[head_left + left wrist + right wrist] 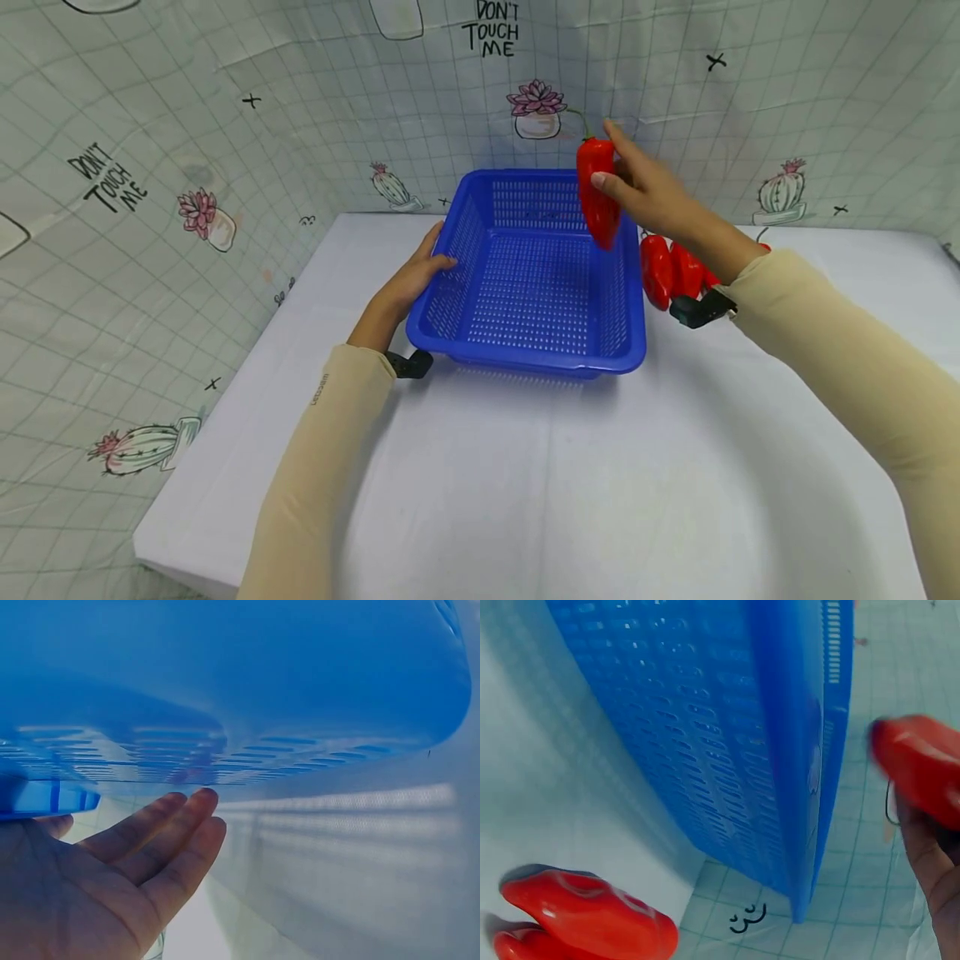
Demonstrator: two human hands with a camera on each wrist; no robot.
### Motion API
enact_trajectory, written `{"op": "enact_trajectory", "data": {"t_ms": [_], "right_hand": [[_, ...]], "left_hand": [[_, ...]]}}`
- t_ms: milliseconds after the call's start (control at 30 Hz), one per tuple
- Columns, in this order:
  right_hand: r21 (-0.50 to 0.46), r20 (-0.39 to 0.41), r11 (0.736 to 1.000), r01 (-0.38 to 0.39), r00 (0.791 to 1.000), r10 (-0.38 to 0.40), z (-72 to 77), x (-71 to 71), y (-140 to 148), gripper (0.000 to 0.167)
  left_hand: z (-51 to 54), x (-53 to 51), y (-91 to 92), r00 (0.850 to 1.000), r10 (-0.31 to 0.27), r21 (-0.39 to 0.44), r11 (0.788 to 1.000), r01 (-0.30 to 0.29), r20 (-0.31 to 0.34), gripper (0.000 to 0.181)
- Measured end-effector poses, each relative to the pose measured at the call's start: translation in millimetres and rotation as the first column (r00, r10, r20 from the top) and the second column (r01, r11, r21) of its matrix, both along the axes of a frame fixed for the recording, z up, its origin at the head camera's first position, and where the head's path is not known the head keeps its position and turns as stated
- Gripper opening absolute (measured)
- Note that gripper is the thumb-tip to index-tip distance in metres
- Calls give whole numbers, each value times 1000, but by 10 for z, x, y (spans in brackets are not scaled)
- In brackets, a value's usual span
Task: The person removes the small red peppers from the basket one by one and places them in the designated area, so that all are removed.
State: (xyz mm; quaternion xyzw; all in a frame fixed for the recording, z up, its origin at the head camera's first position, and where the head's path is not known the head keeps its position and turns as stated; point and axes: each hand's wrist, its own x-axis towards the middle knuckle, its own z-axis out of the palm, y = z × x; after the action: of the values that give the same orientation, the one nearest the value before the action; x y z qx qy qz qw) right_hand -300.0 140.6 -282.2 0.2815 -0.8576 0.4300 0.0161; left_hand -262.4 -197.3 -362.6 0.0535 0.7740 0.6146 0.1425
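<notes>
A blue plastic basket (525,357) with slotted walls and floor stands above the white table, its inside bare. My left hand (408,279) grips its left rim, thumb over the edge. In the left wrist view, the other fingers of that hand (176,859) reach under the basket (262,667). With thumb and fingers, my right hand (652,190) holds a red chili pepper (597,196) by its side, over the basket's right back edge. The pepper hangs with its green stem up. The right wrist view shows this pepper (922,761) blurred, beyond the basket wall (697,735).
Several more red chili peppers (657,271) lie on the table (600,483) just right of the basket, partly hidden by my right wrist. A checked cloth (300,50) with cactus drawings hangs behind and to the left of the table.
</notes>
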Motion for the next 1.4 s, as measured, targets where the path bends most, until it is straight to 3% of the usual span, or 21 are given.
{"op": "enact_trajectory", "data": {"t_ms": [167,267,600,900,1133,1400], "right_hand": [[-126,28,984,122,992,-119,40,-8,38,59],[-156,57,968,196,980,-189,73,0,49,50],[-213,120,928,306,951,-286,68,-32,134,48],[-295,202,878,377,923,-328,-6,-95,445,43],[-274,286,852,446,884,-371,-101,-131,745,49],[-204,323,842,500,846,-424,-219,-79,1156,57]], "left_hand": [[16,16,1,1000,9,-9,1000,-8,13,80],[23,10,2,1000,6,-11,1000,-6,20,80],[8,16,18,1000,16,-25,1000,-15,22,79],[14,22,16,999,19,-15,1000,-18,29,79],[5,25,-6,999,20,-17,1000,-20,31,79],[18,21,3,1000,6,-16,1000,-6,26,79]]}}
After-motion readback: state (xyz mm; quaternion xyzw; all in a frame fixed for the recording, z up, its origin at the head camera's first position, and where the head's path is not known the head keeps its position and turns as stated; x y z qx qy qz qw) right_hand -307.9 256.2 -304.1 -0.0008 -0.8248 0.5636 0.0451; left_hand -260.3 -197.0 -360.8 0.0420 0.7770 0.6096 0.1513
